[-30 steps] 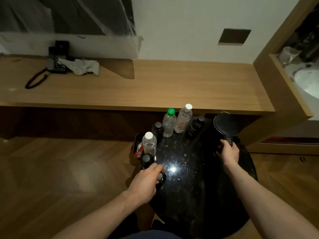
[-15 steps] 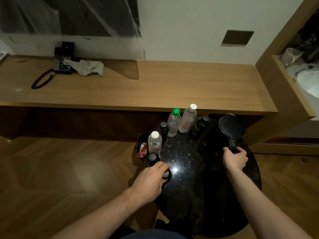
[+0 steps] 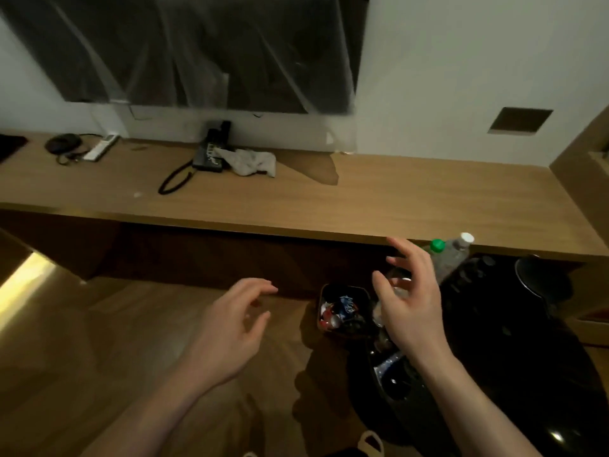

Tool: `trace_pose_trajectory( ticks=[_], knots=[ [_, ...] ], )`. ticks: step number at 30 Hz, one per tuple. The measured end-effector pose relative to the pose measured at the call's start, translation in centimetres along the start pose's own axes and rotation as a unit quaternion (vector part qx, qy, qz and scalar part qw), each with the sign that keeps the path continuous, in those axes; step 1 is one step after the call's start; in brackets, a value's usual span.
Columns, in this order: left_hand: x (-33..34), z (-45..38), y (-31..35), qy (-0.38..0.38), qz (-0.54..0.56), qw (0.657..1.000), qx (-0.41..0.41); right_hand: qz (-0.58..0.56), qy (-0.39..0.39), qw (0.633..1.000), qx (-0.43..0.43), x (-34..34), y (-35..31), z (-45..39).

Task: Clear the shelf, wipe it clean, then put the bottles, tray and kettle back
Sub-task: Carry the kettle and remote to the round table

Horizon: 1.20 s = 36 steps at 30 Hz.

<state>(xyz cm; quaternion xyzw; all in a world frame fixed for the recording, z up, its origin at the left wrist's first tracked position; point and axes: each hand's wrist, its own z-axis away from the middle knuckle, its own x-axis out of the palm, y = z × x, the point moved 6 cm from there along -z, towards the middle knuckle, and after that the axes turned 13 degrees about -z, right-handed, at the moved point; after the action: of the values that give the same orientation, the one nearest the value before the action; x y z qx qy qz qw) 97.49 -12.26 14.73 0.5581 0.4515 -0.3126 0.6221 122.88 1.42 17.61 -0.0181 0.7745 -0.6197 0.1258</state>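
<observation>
The long wooden shelf (image 3: 395, 199) runs across the view, bare on its right half. A crumpled grey cloth (image 3: 252, 161) lies on it beside a black phone (image 3: 211, 150). Below on the right, a round black table (image 3: 514, 374) carries the black kettle (image 3: 540, 282), clear bottles (image 3: 449, 257) with green and white caps, dark bottles and a small dark tray (image 3: 342, 311) of sachets. My left hand (image 3: 230, 331) hovers open above the floor, left of the tray. My right hand (image 3: 410, 301) is open, fingers spread, in front of the bottles, holding nothing.
A plastic-wrapped television (image 3: 184, 51) hangs on the wall above the shelf. A remote (image 3: 100, 147) and a dark corded object (image 3: 62, 143) lie at the shelf's far left. Wooden floor (image 3: 99, 357) stretches to the left of the black table. A wooden side panel (image 3: 583, 156) closes the shelf's right end.
Both hands have let go: the left came off a dark bottle, the right off the kettle handle. They now hover open, and my view has swung left and up toward the shelf.
</observation>
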Motion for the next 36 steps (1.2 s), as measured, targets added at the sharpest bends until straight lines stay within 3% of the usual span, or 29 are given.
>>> trace_pose_trajectory(
  ticks=[7, 15, 28, 36],
  knots=[
    [-8.6, 4.8, -16.5, 0.033, -0.052, 0.994, -0.088, 0.063, -0.197, 0.978, 0.028, 18.6, -2.8, 0.5],
    [-13.9, 7.4, -27.9, 0.06, -0.061, 0.984, -0.159, 0.073, -0.322, 0.943, 0.042, 32.1, -4.2, -0.2],
    [-21.1, 1.3, -41.3, 0.064, -0.089, 0.952, -0.287, 0.077, -0.437, 0.895, 0.053, 51.6, -2.3, -9.4],
    [-25.5, -3.5, -49.0, 0.067, -0.098, 0.927, -0.356, 0.142, -0.493, 0.857, 0.039, 63.8, -3.1, -16.9]
  ],
)
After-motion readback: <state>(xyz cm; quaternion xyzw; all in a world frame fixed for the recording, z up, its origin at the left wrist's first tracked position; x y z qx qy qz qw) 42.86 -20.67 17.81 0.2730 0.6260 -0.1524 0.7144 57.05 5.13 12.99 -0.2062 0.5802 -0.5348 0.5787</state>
